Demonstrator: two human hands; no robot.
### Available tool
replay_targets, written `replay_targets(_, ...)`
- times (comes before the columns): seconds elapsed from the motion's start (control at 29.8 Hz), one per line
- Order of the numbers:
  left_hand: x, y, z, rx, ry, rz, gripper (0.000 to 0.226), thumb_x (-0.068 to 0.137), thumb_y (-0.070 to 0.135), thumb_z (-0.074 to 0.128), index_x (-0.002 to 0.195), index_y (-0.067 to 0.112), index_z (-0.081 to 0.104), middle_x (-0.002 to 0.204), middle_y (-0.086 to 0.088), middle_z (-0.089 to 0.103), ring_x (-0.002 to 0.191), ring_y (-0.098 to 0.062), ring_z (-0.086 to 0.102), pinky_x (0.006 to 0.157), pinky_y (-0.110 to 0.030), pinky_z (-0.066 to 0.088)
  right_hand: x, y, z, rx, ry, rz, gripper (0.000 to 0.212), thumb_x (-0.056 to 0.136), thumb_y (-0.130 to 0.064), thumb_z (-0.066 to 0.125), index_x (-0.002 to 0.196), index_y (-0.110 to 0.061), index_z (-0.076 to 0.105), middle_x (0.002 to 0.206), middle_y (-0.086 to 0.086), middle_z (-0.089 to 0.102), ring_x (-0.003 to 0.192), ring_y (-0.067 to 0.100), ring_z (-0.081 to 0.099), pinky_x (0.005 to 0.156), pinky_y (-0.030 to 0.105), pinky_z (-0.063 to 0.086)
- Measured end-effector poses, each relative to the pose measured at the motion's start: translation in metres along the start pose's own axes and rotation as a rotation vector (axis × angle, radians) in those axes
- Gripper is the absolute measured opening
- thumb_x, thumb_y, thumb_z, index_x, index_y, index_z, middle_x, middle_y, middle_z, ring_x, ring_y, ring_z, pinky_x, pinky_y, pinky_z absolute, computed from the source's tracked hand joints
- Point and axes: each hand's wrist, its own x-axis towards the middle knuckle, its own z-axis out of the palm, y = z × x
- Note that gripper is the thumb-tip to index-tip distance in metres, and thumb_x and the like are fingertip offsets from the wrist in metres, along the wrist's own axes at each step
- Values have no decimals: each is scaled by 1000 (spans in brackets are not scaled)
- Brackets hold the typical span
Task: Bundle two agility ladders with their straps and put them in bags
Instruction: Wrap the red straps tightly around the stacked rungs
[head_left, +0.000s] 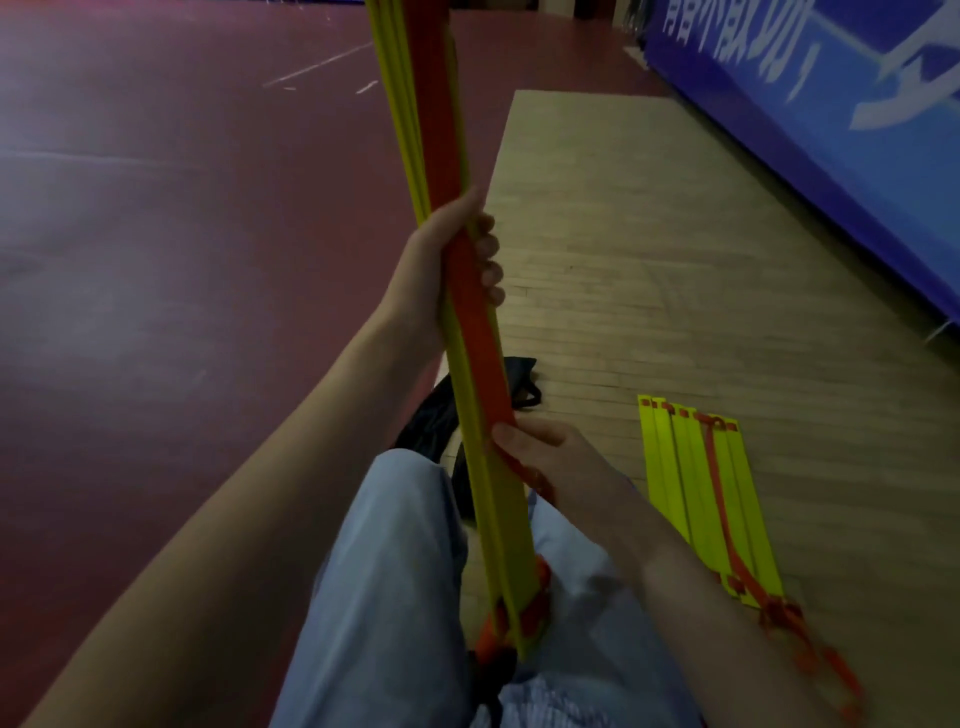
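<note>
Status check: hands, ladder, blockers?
Left hand grips near-upright ladder bundle mid-length. Right hand pinches orange strap lower down. Second ladder loose on floor; black bag behind.

Dark red sports floor (156, 260), left and far; pale wooden floor strip (649, 234), right; blue banner with white lettering (831, 130), far right; light blue trousers (395, 571), near.

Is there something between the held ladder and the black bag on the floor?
Nothing visible. The bag lies on the floor right behind the ladder, which the left hand and right hand hold.
</note>
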Motion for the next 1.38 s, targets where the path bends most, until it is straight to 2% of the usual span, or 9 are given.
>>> replay_targets(0.17,-12,-50,2,144,-22,-121,26,86,27,61,103,8,56,82,-4,63,69,-15,67,61,-25,56,3,-4,5,32,128,-76,26,86,-19,58,63,-19,70,64,-3,63,57,7,60,58,22,51)
replay_targets(0.3,-25,-78,-1,238,25,-154,18,90,14,57,74,7,55,61,-1,55,51,-11,57,56,-24,55,3,-3,5,150,157,-55,18,89,-18,54,79,-11,67,71,1,69,68,13,66,68,24,56)
replay_targets(0.57,13,-40,-6,31,141,10,15,93,16,56,79,10,51,62,1,53,47,-11,54,48,-24,48,-38,14,-12,-66,150,171,38,90,-32,51,61,-11,66,57,0,68,56,11,65,58,22,53)
replay_targets(0.71,-4,-63,-8,-88,75,-84,18,86,21,63,99,10,57,80,-2,63,69,-14,67,65,-30,57,-38,15,-15,-175,252,-18,21,93,-21,50,77,-15,62,53,-8,65,52,-1,59,52,12,45)
replay_targets(0.87,2,-69,-18,-166,356,-40,24,87,1,55,70,18,50,51,6,48,40,-8,47,44,-22,43,-40,8,-30,-429,400,-225,31,86,-21,60,55,-21,59,54,-10,56,54,-1,51,56,6,37)
replay_targets(0.97,6,-66,-21,-240,366,-46,26,88,1,53,70,18,47,50,6,46,39,-8,45,43,-19,41,-36,13,-28,-273,397,-61,18,77,-33,65,77,-15,64,58,-13,64,55,-2,59,53,6,41)
replay_targets(1.08,3,-74,-22,-319,337,-58,25,89,1,51,70,18,46,51,6,44,39,-7,45,42,-19,41,-32,21,-30,-31,325,65,56,71,-42,60,113,-5,55,82,4,68,61,10,66,52,15,49)
replay_targets(1.21,1,-77,-22,-383,318,-116,20,91,5,51,75,16,48,53,5,44,39,-7,47,44,-19,44,-36,22,-26,-28,180,-67,49,85,-39,52,95,9,53,47,6,54,35,10,48,33,17,32)
replay_targets(1.38,0,-85,-23,-293,291,-238,24,93,31,52,80,10,52,61,1,60,54,-11,64,54,-24,54,-35,6,-28,47,336,-158,29,76,-34,59,70,-6,57,41,2,51,31,7,41,33,15,28)
